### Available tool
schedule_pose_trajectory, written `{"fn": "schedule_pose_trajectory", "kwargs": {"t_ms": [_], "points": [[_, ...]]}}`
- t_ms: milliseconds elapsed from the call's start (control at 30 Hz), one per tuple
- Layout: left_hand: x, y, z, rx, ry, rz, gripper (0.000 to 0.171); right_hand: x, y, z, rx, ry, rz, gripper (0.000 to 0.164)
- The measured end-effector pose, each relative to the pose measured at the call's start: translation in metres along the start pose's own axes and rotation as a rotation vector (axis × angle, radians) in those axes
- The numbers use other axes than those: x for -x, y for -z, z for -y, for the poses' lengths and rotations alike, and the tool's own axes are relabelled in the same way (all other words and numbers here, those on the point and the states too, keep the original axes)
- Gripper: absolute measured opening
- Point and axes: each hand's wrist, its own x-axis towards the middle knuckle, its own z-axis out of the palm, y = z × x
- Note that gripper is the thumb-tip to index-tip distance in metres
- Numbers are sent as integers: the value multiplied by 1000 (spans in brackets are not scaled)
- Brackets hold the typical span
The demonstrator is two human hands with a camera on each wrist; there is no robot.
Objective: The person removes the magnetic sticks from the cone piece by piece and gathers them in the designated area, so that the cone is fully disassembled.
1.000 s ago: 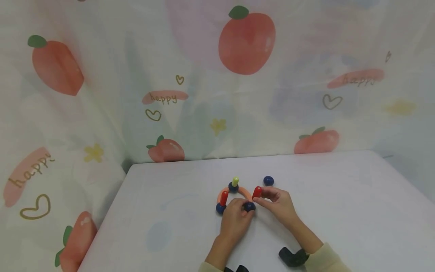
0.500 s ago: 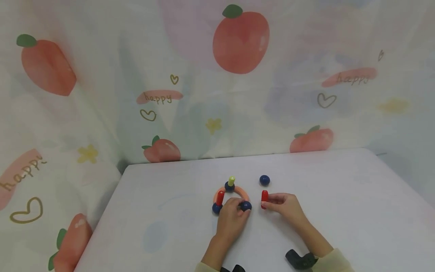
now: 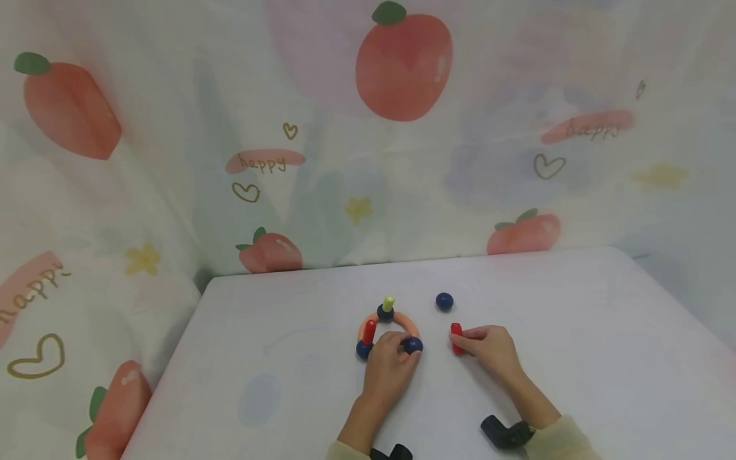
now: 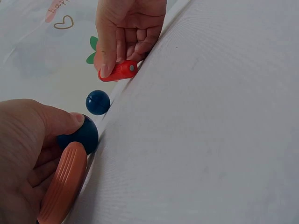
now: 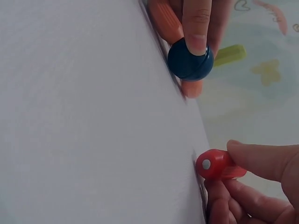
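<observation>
My left hand (image 3: 386,369) pinches a dark blue ball (image 3: 412,345) between thumb and fingers, at the right end of a half ring of orange curved rods (image 3: 409,324). A red magnetic rod (image 3: 457,339) is in my right hand (image 3: 496,350), gripped by thumb and fingertips just right of that ball and apart from it. The rod's silver end (image 5: 206,164) shows in the right wrist view. On the half ring's left, another red rod (image 3: 369,331) stands up from a blue ball (image 3: 363,349). A short yellow-green rod (image 3: 388,303) rises from the back ball (image 3: 385,313).
Behind the right hand, a loose blue ball (image 3: 444,301) lies on the white tabletop (image 3: 299,358). A fruit-printed cloth (image 3: 322,96) hangs along the back and left sides of the table. Black wrist devices (image 3: 507,433) sit at both wrists.
My right hand has drawn the red rod away to the right from the held ball and turned it more upright. The left hand keeps its grip on the ball. The head view has shifted slightly.
</observation>
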Motion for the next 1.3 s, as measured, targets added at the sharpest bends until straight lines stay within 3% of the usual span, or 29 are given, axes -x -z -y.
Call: {"fn": "schedule_pose_trajectory", "kwargs": {"t_ms": [400,900,1133,1300], "points": [[-1,2,0,8,-15,1,31,0,-9,4,67,44,-86,33],[-1,3,0,-7,-13,14,31,-2,-15,-1,100,98,-157,36],[-3,6,-1,-8,9,49,32,0,-13,1,66,70,-147,46],[-4,11,-2,6,60,127,34,2,-14,2,32,124,-192,42]]}}
